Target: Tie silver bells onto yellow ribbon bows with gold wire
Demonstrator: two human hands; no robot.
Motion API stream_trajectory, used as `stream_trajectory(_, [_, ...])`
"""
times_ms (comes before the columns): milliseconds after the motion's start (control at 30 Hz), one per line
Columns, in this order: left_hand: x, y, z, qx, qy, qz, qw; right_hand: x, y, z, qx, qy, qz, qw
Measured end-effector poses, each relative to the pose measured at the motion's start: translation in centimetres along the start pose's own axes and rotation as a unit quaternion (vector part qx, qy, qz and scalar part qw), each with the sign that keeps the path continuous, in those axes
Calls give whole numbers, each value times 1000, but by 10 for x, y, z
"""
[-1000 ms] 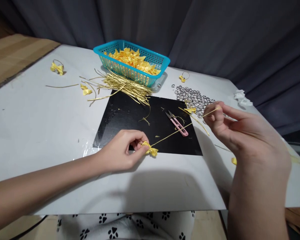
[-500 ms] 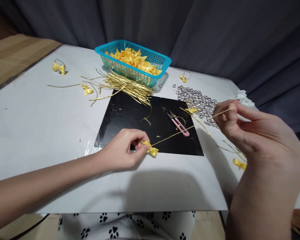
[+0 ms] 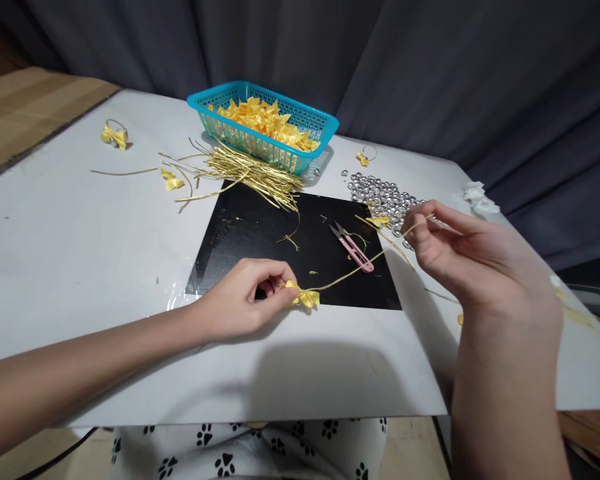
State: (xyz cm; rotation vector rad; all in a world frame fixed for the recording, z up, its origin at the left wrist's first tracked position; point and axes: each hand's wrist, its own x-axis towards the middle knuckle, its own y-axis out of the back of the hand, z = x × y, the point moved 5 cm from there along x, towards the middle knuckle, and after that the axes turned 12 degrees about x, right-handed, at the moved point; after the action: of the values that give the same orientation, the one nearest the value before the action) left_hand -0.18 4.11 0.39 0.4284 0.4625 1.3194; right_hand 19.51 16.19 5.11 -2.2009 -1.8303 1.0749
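Note:
My left hand (image 3: 253,297) pinches a yellow ribbon bow (image 3: 305,297) between thumb and fingertips at the front edge of the black mat (image 3: 260,233). A thin gold cord (image 3: 347,275) runs from the bow up to the right, sagging slightly. Its far end is pinched in the fingers of my right hand (image 3: 450,250), raised at the right; a short tip sticks out past them. Pink-handled thread snips (image 3: 354,250) lie on the mat behind the cord, blades pointing away. Silver beads (image 3: 380,192) are spread on the table beyond my right hand.
A blue basket (image 3: 325,133) of yellow bows stands at the back, with a bundle of gold cords (image 3: 250,170) before it. Finished-looking looped bows (image 3: 114,135) sit far left and far right. Cardboard (image 3: 35,113) lies at the left, crumpled white paper (image 3: 480,197) at the right.
My right hand has moved left, closer to the bow, and the cord has gone from taut to slightly slack. My left hand keeps its pinch on the bow.

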Motion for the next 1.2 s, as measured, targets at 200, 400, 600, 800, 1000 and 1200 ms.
stream_trajectory(200, [0,3,-4,-15,33,45,998,-2,2,-15,19,72,7,997])
stream_trajectory(400, [0,12,-3,-25,29,126,991,-20,-17,1,-14,66,-146,987])
stream_trajectory(600, [0,7,-7,-176,67,75,979,-36,-24,70,-154,-27,-232,960])
stream_trajectory(800, [1,5,-10,-222,86,70,969,-48,-25,108,-272,-114,-323,899])
stream_trajectory(1000, [2,6,-11,-223,100,76,967,-43,-23,105,-324,-83,-280,900])
stream_trajectory(1200, [-1,11,-10,-196,79,111,971,-41,-25,96,-373,-49,-293,879])
